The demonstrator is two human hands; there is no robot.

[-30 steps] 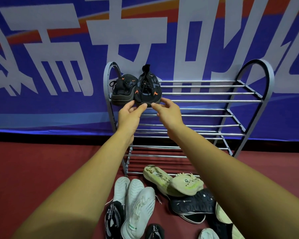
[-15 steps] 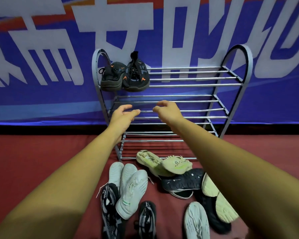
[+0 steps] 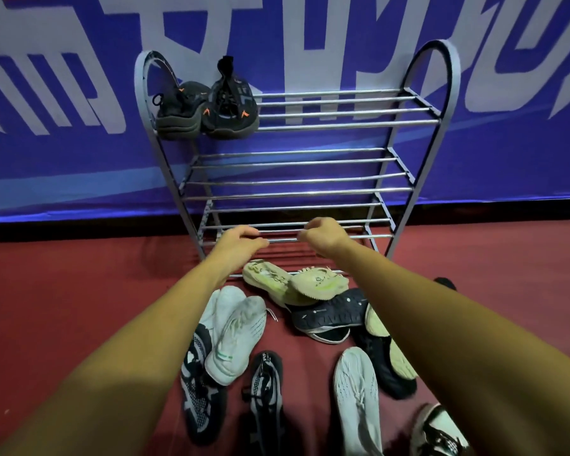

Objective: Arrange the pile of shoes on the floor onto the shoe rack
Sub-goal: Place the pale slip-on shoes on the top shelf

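Observation:
A grey metal shoe rack (image 3: 343,121) with several barred shelves stands against the blue banner. Two dark shoes with orange marks (image 3: 208,110) sit side by side at the left end of its top shelf. On the red floor in front lies a pile of shoes: a cream-yellow pair (image 3: 293,284), white shoes (image 3: 236,337), a dark slide (image 3: 329,315), black-and-white knit shoes (image 3: 198,390). My left hand (image 3: 241,241) and my right hand (image 3: 323,235) hover side by side in front of the lower shelves, above the cream-yellow pair, fingers loosely bent and holding nothing.
A blue banner (image 3: 46,143) with large white characters forms the back wall. Red floor (image 3: 79,291) stretches to the left and right of the pile. More shoes lie near the bottom edge: a white sole-up one (image 3: 356,396) and a black-and-white sneaker (image 3: 438,432).
Both hands let go of the dark shoe on the top shelf and have dropped down to the level of the lower shelves. The view has tilted downward, showing more of the pile.

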